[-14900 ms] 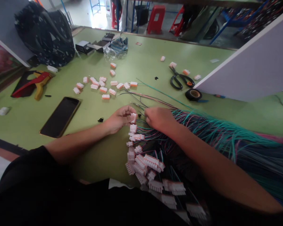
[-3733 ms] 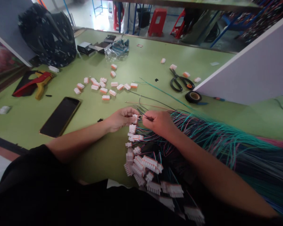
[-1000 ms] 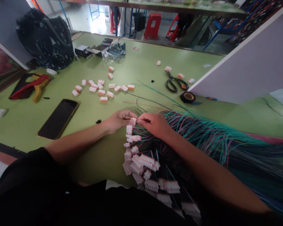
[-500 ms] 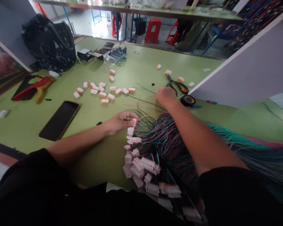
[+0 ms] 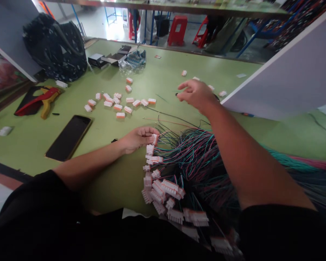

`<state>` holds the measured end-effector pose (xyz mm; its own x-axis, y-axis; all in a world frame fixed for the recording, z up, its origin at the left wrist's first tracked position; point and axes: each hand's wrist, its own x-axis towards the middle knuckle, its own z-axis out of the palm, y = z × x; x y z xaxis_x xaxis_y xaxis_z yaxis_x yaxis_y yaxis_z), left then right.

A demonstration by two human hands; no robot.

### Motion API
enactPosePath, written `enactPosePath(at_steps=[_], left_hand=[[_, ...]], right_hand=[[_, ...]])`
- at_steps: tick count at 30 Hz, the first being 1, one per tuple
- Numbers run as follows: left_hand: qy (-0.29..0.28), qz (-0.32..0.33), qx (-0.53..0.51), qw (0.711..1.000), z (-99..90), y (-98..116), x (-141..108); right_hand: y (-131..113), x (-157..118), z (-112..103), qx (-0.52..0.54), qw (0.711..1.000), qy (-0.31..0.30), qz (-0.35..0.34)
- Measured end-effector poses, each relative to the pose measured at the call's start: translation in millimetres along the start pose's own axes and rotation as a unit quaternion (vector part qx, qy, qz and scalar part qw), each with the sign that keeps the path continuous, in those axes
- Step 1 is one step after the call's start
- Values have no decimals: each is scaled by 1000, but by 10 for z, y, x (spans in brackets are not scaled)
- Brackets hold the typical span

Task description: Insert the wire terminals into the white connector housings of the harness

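My left hand (image 5: 139, 139) pinches a white wire connector (image 5: 154, 139) with an orange edge, from which thin wires run right. Above the table's right half is my right hand (image 5: 197, 95), thumb and fingers apart and nothing visible between them. A small black scrap (image 5: 176, 94) shows by its thumb tip. Just below my left hand, white connectors (image 5: 150, 149) on the ends of wires form a row and a pile. The wire bundle (image 5: 195, 152) spreads right beneath my right forearm. A dark loose wire (image 5: 168, 114) stretches above it. My right hand and forearm hide the scissors and tape roll.
Several loose orange-and-white connectors (image 5: 118, 107) lie mid-table. To the left are a phone (image 5: 69, 138), a red-and-yellow hand tool (image 5: 40, 101) and a dark patterned bag (image 5: 55, 49). A pale panel (image 5: 290, 69) stands on the right; open black boxes (image 5: 97, 60) sit at the back.
My right hand has opened from a closed grip and moved up and right, away from the green wire, now covering the scissors. My left hand keeps its connector in nearly the same place.
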<state>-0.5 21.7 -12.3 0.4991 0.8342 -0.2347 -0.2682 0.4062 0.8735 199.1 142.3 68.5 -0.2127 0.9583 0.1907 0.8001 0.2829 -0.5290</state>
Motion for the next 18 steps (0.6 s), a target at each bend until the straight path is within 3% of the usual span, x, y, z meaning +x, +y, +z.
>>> enactPosePath(at_steps=[5, 8, 14, 18], left_hand=[[-8, 12, -5, 1000, -13, -22, -2], [-9, 26, -7, 1000, -21, -41, 1], [-31, 39, 12, 999, -35, -52, 21], [-20, 12, -9, 1000, -31, -38, 20]], right_hand=[[-614, -267, 119, -22, 978, -90, -186], [-761, -468, 156, 11, 949, -174, -263], [-516, -836, 87, 126, 942, -244, -194], [-297, -911, -59, 205, 867, -404, -208]])
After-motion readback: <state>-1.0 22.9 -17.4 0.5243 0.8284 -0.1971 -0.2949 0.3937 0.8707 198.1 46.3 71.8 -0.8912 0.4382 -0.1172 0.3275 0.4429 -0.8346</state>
